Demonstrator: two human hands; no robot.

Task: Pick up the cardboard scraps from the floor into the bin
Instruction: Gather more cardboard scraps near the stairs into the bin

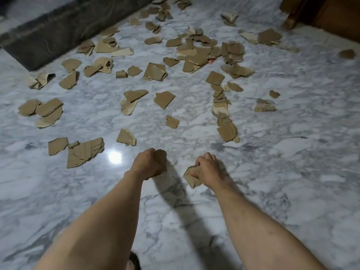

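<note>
Home interior, marble floor point(292, 172), wooden furniture point(331, 14)

Dozens of torn brown cardboard scraps point(155, 72) lie scattered flat across a white and grey marble floor point(292, 172), thickest toward the far side, some overlapping in small piles. One large creased scrap point(83, 152) lies near left, beside a smaller piece. One far scrap carries a black printed symbol point(107, 65). The left hand point(150, 164) grips a brown scrap point(160, 155) in its curled fingers. The right hand point(209, 169) clutches a crumpled scrap point(191, 177) just above the floor.
</note>
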